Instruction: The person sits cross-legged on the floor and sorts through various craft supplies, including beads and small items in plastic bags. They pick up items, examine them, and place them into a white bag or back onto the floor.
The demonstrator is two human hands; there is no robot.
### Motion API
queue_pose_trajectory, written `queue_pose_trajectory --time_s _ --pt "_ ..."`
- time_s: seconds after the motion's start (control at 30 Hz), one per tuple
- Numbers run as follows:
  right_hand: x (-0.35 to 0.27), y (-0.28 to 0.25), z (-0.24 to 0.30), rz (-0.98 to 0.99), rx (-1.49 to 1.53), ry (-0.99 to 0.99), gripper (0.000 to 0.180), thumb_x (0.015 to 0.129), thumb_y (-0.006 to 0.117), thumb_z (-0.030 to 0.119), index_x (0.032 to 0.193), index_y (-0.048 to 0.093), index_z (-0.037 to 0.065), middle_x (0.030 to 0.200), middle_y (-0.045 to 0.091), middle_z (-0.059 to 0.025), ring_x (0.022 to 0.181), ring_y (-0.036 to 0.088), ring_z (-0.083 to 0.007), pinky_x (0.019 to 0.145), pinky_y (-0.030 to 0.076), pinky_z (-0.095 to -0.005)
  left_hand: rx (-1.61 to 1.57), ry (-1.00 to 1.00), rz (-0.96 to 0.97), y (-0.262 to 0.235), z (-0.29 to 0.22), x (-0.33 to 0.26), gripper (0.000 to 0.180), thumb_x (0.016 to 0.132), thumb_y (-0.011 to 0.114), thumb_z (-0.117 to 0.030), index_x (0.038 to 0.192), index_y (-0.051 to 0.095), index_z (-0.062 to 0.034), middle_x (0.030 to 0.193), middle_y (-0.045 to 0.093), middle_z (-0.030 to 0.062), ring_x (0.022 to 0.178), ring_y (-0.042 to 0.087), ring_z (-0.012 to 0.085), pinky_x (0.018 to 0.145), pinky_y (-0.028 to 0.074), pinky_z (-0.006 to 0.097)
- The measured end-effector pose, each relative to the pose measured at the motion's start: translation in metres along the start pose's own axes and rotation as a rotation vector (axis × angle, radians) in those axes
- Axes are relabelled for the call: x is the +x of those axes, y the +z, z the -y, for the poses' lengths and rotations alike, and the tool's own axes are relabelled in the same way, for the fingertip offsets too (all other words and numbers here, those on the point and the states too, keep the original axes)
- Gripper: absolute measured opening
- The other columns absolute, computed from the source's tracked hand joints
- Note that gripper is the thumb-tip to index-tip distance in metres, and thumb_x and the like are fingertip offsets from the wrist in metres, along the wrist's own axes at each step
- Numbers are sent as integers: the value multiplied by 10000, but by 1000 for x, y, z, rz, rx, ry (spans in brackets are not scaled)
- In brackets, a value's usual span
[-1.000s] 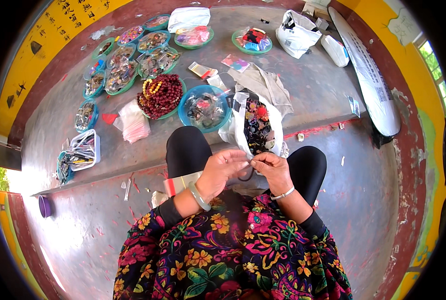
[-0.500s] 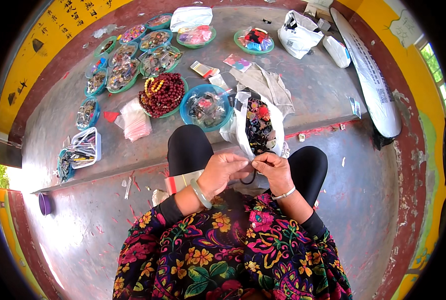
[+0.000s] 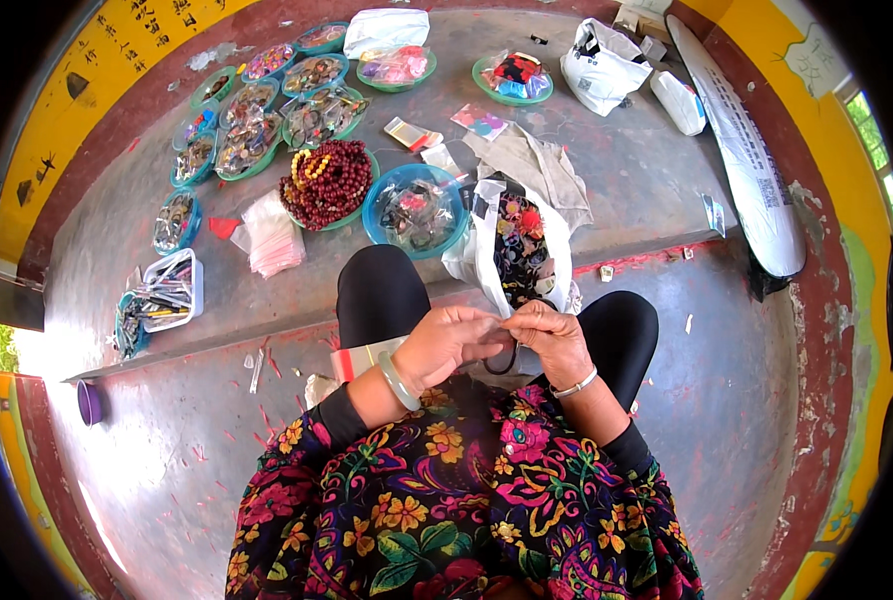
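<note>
My left hand and my right hand meet fingertip to fingertip above my lap, both pinched closed. A thin black loop, like a hair tie, hangs below the right fingers. What the left fingertips pinch is too small to make out. Just beyond the hands, a white plastic bag stands open between my knees. Dark hair ties with colourful ornaments fill it, a red flower among them. Under my left wrist lies a clear packet with a red edge.
Beyond the bag are a blue basin of packaged trinkets, a basin of dark red beads and several more filled basins. A stack of clear bags lies left. The raised floor's edge crosses ahead; a long white package lies far right.
The fingers have shifted slightly, with the right fingertips now raised a little over the left ones. The view has moved slightly; the bag and basins stay in place.
</note>
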State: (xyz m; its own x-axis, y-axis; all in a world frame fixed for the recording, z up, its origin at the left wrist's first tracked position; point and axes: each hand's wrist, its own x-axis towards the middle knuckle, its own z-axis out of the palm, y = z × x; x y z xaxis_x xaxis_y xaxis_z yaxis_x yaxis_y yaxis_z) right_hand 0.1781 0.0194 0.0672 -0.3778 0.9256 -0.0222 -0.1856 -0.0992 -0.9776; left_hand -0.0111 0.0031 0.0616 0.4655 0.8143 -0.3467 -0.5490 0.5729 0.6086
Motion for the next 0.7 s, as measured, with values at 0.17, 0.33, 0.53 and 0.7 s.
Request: queue_pose_trajectory --time_s 0.17,0.33,0.53,0.7 --pt "0 -1 3 15 -138 -39 200 728 610 -95 859 694 30 782 584 -25 765 534 -112 705 439 -229 -89 -11 35 -3 -1 0 238 899 468 -74 1040 546 101 1028 597 176 927 614 277 834 515 298" --pt "2 -4 -4 33 -179 -87 215 730 585 -105 853 694 33 773 570 -22 738 528 -110 678 436 -218 -220 -4 110 -6 -4 0 236 891 492 -80 1040 549 94 1036 596 179 939 611 275 847 508 293" --pt "2 -2 -6 -19 -244 -96 219 738 570 -104 848 695 39 773 555 -22 732 526 -104 657 431 -212 -57 5 -8 -1 2 2 225 865 545 -62 1037 552 83 1025 601 168 941 611 259 841 509 285" --pt "3 -6 -6 23 -248 -81 218 775 559 -75 927 671 34 803 560 -16 758 527 -96 666 418 -207 -51 32 -52 -1 4 2 213 875 524 -54 1030 561 87 1007 608 163 931 615 250 831 513 281"
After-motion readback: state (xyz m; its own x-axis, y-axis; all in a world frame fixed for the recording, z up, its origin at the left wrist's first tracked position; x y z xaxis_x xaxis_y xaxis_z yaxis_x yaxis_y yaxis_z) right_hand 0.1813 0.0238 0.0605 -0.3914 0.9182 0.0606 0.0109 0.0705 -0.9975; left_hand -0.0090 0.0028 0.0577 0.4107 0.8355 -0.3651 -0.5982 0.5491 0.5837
